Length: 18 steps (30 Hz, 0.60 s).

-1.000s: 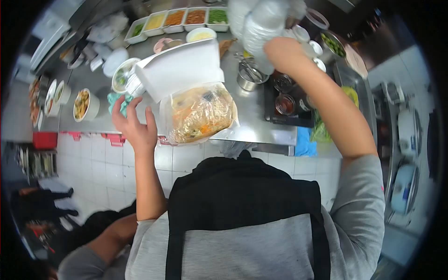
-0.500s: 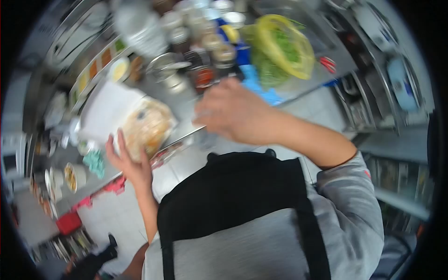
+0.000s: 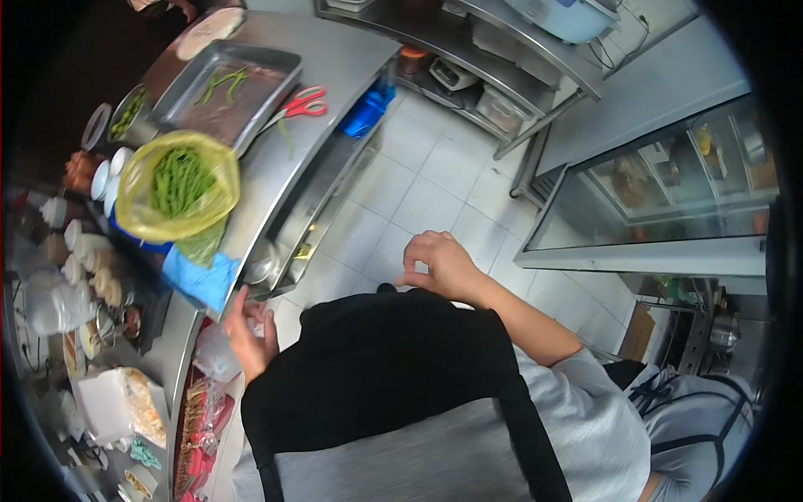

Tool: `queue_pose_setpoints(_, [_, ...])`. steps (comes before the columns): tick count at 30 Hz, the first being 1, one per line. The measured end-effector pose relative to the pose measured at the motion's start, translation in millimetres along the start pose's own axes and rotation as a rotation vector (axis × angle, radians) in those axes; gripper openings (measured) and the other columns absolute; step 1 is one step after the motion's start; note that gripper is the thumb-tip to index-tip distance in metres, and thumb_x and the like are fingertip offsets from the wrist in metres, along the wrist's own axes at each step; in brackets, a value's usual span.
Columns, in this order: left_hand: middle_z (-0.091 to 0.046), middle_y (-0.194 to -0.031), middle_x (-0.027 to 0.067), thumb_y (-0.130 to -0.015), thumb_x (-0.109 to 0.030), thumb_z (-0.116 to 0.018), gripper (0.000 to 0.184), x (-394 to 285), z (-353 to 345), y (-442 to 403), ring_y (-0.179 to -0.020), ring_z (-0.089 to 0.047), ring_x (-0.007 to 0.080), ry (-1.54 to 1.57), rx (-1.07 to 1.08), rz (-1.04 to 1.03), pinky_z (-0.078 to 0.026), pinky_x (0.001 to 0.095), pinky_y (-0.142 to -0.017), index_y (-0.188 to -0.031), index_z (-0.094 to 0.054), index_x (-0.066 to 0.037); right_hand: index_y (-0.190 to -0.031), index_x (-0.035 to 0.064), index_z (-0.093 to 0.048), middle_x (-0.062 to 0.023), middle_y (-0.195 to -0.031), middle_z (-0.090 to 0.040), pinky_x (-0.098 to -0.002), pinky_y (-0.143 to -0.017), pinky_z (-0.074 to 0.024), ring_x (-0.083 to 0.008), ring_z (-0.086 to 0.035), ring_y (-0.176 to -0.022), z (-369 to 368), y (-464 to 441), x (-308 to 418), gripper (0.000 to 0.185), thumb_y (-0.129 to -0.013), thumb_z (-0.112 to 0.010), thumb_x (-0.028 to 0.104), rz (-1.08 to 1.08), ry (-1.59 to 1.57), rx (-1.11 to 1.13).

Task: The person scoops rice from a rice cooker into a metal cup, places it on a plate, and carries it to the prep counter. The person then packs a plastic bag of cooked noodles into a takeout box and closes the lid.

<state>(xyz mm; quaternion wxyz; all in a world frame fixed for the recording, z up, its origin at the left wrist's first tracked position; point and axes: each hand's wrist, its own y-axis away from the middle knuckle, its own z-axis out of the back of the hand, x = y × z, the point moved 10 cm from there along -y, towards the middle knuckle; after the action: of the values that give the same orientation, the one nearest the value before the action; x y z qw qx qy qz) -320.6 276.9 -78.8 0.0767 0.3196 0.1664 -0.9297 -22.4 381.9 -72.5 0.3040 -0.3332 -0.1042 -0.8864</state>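
Note:
My left hand is beside the steel counter's front edge, its fingers apart and nothing seen in them. A light blue cloth lies on the counter just above it, and a clear plastic bag hangs below the edge close by. Over the tiled floor, my right hand is loosely curled, with a gap between thumb and fingers and no object visible. Farther along the counter at lower left sits an open white box beside food under clear wrap.
A yellow bag of green beans, a metal tray and red-handled scissors occupy the counter. Jars crowd its far side. An open glass-door fridge stands to the right. Another person's grey clothing shows at lower right.
My view has turned right, toward the fridge. My left hand has come away from the wrapped food, and my right hand has moved from over the counter edge to above the floor.

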Motion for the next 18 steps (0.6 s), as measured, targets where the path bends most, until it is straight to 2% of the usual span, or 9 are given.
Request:
queue_pose_setpoints(2, [-0.055,-0.114,0.0188,-0.069,0.003,-0.069,0.087,-14.9,-55.9,-25.9,-0.109,-0.052,0.0339,-0.026,0.197,0.087,-0.036,0.0457,-0.097,-0.145,-0.029,-0.008,-0.075,0.0118,-0.059,-0.0051,-0.078,-0.059,-0.0389,-0.068,-0.0434,-0.0257,-0.058,-0.08,25.5,5.7,-39.2,0.023,-0.074,-0.074,0.029,-0.151,-0.061,-0.066])
queue_pose_setpoints(4, [-0.028,-0.146,0.0238,-0.067,0.001,-0.071,0.1,-38.7,-105.9,-43.8,-0.135,-0.029,0.0423,-0.288,0.307,-0.106,-0.029,0.0526,-0.104,-0.149,-0.015,-0.01,-0.088,0.0106,-0.06,-0.008,-0.078,-0.061,-0.0398,-0.067,-0.0451,-0.0286,-0.059,-0.081,36.3,10.5,-79.0,0.02,-0.078,-0.071,0.024,-0.428,-0.172,0.046])
queue_pose_setpoints(5, [-0.002,-0.155,0.02,-0.067,-0.003,-0.072,0.103,-29.9,-136.3,-47.3,-0.141,-0.007,0.044,-0.252,0.502,-0.037,-0.025,0.0558,-0.106,-0.15,-0.014,-0.013,-0.094,0.01,-0.061,-0.0094,-0.079,-0.061,-0.0403,-0.067,-0.0459,-0.0301,-0.06,-0.081,39.9,15.1,-99.0,0.02,-0.079,-0.07,0.021,-0.568,-0.227,0.104])
queue_pose_setpoints(8, [-0.022,-0.152,0.014,-0.068,-0.008,-0.074,0.08,-20.3,-207.8,-66.0,-0.137,-0.026,0.0402,-0.283,0.702,-0.077,-0.037,0.0514,-0.1,-0.139,-0.039,-0.018,-0.12,0.0124,-0.054,-0.0136,-0.097,-0.064,-0.0382,-0.077,-0.0486,-0.0311,-0.061,-0.092,24.6,17.2,-179.2,0.039,-0.082,-0.061,0.009,-0.509,-0.402,0.028])
queue_pose_setpoints(9, [-0.026,-0.15,0.0138,-0.068,-0.006,-0.072,0.072,-12.4,-231.7,-73.0,-0.134,-0.031,0.0392,-0.202,0.732,-0.079,-0.039,0.0487,-0.099,-0.133,-0.044,-0.017,-0.138,0.0176,-0.04,-0.0177,-0.114,-0.06,-0.0377,-0.088,-0.0473,-0.033,-0.059,-0.102,11.8,17.6,-207.0,0.06,-0.082,-0.055,0.002,-0.428,-0.44,0.035])
queue_pose_setpoints(12, [-0.035,-0.145,0.0139,-0.07,-0.002,-0.068,0.053,-17.2,-299.6,-110.7,-0.127,-0.041,0.0368,0.001,0.739,-0.088,-0.043,0.0416,-0.097,-0.12,-0.054,-0.014,-0.139,0.0136,-0.04,-0.0162,-0.126,-0.057,-0.0419,-0.094,-0.0447,-0.033,-0.056,-0.112,-70.9,85.8,-357.7,0.058,-0.085,-0.061,0.016,-0.909,-0.274,0.243])
queue_pose_setpoints(14, [-0.039,-0.141,0.0145,-0.071,0.001,-0.065,0.046,-54.3,-332.1,-163.8,-0.123,-0.046,0.036,0.059,0.671,-0.119,-0.044,0.0381,-0.097,-0.114,-0.056,-0.011,-0.13,0.013,-0.048,-0.0146,-0.121,-0.06,-0.0418,-0.092,-0.0455,-0.0322,-0.057,-0.108,-101.8,134.9,-419.3,0.05,-0.083,-0.063,0.019,-1.106,-0.222,0.565])
queue_pose_setpoints(16, [-0.04,-0.139,0.0138,-0.073,0.002,-0.063,0.054,-76.5,-369.6,-211.9,-0.124,-0.044,0.0357,0.098,0.682,0.005,-0.042,0.0409,-0.1,-0.124,-0.052,-0.012,-0.121,0.0123,-0.056,-0.013,-0.116,-0.063,-0.0418,-0.09,-0.0464,-0.0314,-0.059,-0.104,-100.7,167.1,-446.9,0.043,-0.081,-0.066,0.023,-1.131,-0.237,0.947])
queue_pose_setpoints(18, [-0.041,-0.139,0.0132,-0.075,-0.002,-0.064,0.056,-102.5,-399.1,-253.4,-0.124,-0.044,0.0348,0.107,0.717,0.038,-0.041,0.0404,-0.101,-0.128,-0.05,-0.013,-0.112,0.0117,-0.063,-0.0114,-0.111,-0.065,-0.0418,-0.088,-0.0472,-0.0306,-0.061,-0.1,-75.6,159.2,-482.5,0.037,-0.079,-0.068,0.026,-1.009,-0.218,1.166])
